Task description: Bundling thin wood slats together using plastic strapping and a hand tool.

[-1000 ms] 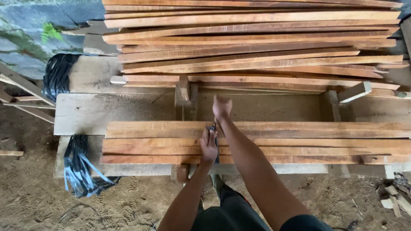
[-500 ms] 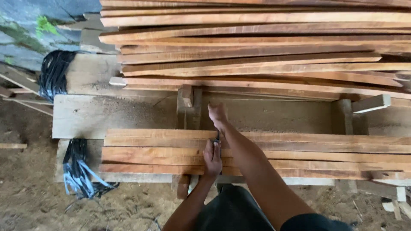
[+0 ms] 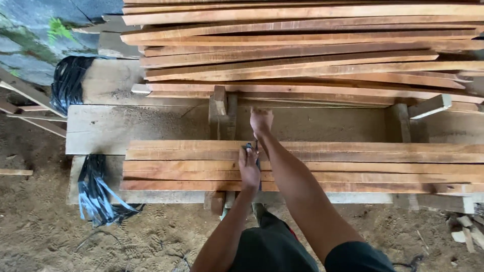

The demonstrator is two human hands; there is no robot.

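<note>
A flat bundle of reddish wooden slats (image 3: 353, 166) lies across a grey plank bench (image 3: 151, 128) in front of me. My left hand (image 3: 248, 168) rests on top of the bundle near its middle, fingers curled on a thin black strap (image 3: 253, 148) that crosses the slats. My right hand (image 3: 261, 121) reaches past the bundle's far edge, over the bench, and is closed in a fist. I cannot see whether the strap runs into that fist.
A large pile of long slats (image 3: 302, 50) fills the far side. Bunches of black straps hang at the bench's left end (image 3: 93, 191) and further back (image 3: 68, 83). An upright wooden block (image 3: 220, 108) stands left of my right hand. Sandy ground with offcuts (image 3: 466, 236) lies below.
My right hand has curled from spread fingers into a fist at the bundle's far edge. My left hand stays on the strap. The view has shifted slightly.
</note>
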